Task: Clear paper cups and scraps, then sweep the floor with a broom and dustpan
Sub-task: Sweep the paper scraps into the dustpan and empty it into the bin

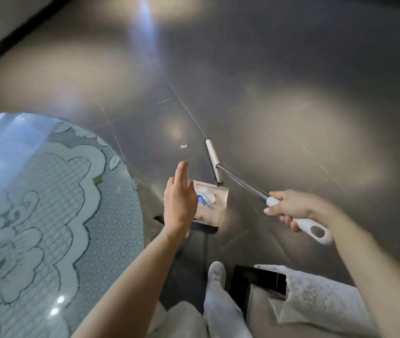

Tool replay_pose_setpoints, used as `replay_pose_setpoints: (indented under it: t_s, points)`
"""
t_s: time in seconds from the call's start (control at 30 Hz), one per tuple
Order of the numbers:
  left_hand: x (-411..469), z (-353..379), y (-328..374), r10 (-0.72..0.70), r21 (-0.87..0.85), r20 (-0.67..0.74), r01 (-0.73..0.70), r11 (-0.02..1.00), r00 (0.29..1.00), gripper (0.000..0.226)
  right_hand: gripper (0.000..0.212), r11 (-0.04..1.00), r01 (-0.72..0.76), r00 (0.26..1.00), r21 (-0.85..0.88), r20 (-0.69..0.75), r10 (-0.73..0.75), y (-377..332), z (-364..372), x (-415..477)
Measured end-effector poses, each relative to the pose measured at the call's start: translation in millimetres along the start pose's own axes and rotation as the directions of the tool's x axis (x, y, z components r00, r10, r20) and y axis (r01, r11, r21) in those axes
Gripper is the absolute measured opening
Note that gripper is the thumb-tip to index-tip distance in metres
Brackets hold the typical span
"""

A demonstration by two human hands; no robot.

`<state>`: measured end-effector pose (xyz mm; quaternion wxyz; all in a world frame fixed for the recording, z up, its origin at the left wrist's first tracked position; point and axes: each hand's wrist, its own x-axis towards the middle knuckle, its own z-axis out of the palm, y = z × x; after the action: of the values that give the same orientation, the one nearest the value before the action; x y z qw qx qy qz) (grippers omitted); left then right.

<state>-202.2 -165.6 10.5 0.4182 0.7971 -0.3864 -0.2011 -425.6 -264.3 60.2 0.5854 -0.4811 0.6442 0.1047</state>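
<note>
My right hand (291, 209) grips the white handle of a broom (214, 162), whose long white head rests on the grey floor just beyond the dustpan. The pale dustpan (214, 212) stands on the floor and holds white and blue paper scraps (206, 195). My left hand (179, 201) hovers over the dustpan's left side with straight fingers, holding nothing. It hides part of the pan. A small white scrap (183, 145) lies on the floor left of the broom head.
A round glass table with a lace cloth (35, 203) fills the left. A chair with a white lace cover (316, 303) stands at the lower right. My leg and white shoe (216, 276) are below the dustpan. Grey tiled floor (267, 93) spreads ahead.
</note>
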Motion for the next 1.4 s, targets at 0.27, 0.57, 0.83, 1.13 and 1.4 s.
replay_pose_setpoints:
  t_s: [0.27, 0.57, 0.83, 1.13, 1.4]
  points:
    - [121.6, 43.0, 4.4, -0.066, 0.029, -0.104, 0.069, 0.997, 0.992, 0.044, 0.074, 0.998, -0.014, 0.998, -0.057, 0.067, 0.018, -116.5, -54.7, 110.9]
    - [270.8, 60.7, 3.1, -0.181, -0.007, -0.181, 0.183, 0.983, 0.967, 0.047, 0.07, 0.989, 0.005, 0.993, -0.15, 0.121, 0.013, -250.7, -78.6, 214.3]
    - [344.7, 76.9, 16.1, -0.266, 0.016, -0.239, 0.278, 0.961, 0.934, 0.045, 0.065, 0.876, 0.11, 0.985, -0.469, 0.169, -0.032, -344.3, -109.1, 285.3]
    - [402.8, 99.0, 35.9, -0.31, 0.059, -0.377, 0.356, 0.933, 0.873, 0.045, 0.063, 0.704, 0.201, 0.926, -0.682, 0.367, 0.091, -393.1, -155.8, 322.6]
    - [430.7, 97.0, 35.4, -0.334, 0.048, -0.44, 0.393, 0.918, 0.834, 0.041, 0.064, 0.73, 0.203, 0.889, -0.653, 0.435, 0.141, -463.1, -206.5, 320.9]
